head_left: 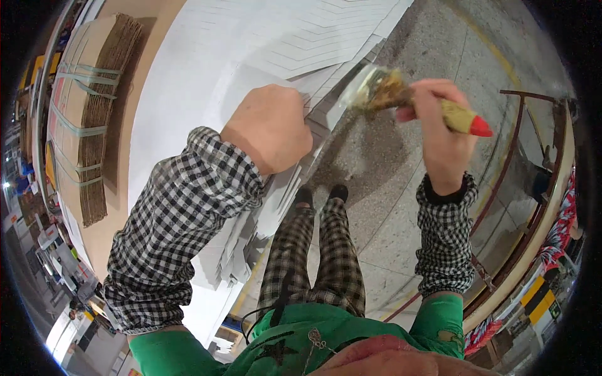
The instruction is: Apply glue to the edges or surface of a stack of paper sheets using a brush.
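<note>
My right hand (444,125) is closed round a paintbrush (459,116) with a yellowish wooden handle and a red tip. Its pale bristles, blurred by motion, point left toward the edge of the white sheets (207,69). Those sheets lie fanned in overlapping steps, some with zigzag-cut edges. On them, close to the stepped edge, rests my left hand (271,128), closed into a fist. Its fingertips are turned under and hidden, so I cannot make out what they grip, if anything.
To the left, a strapped bundle of brown cardboard (100,119) lies on a tan board (157,31). A rusty metal frame (501,156) stands at the right, beyond the grey floor (389,188) with its yellow lines. My feet are beside the stack.
</note>
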A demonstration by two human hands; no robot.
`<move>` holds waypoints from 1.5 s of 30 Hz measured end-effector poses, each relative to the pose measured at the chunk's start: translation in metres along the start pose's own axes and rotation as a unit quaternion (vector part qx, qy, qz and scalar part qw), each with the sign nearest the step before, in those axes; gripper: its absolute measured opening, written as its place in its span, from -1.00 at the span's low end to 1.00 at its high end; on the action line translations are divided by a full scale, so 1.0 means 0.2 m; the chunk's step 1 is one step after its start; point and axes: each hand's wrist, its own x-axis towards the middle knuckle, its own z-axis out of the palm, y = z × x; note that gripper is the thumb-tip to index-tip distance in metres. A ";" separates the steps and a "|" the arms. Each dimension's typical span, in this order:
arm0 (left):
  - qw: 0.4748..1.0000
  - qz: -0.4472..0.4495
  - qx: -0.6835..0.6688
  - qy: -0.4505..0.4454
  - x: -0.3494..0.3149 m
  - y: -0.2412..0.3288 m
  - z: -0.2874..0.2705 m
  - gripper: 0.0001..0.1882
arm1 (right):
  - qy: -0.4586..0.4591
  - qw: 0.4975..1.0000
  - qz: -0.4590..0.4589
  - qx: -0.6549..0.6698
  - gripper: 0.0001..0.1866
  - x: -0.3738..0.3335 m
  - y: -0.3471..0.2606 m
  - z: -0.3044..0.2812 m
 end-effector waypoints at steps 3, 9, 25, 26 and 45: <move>1.000 0.006 0.005 0.010 -0.01 0.00 -0.01 -0.76 | -0.058 0.996 -0.033 -0.055 -0.98 -0.13 0.02 0.01; 1.000 0.004 0.006 0.008 -0.02 -0.01 -0.01 -0.73 | 0.005 0.999 0.047 0.019 -0.94 -0.09 -0.02 0.05; 0.999 0.005 0.039 -0.017 -0.05 -0.01 -0.04 -0.70 | 0.031 0.995 0.091 0.020 -0.92 -0.31 -0.12 0.17; 0.999 0.018 0.032 -0.002 -0.05 -0.02 -0.03 -0.69 | -0.037 0.997 0.052 -0.051 -0.94 -0.35 -0.08 0.15; 0.976 0.145 0.161 0.014 -0.09 -0.08 -0.03 -0.66 | -0.041 0.993 0.096 -0.056 -0.94 -0.61 -0.16 0.15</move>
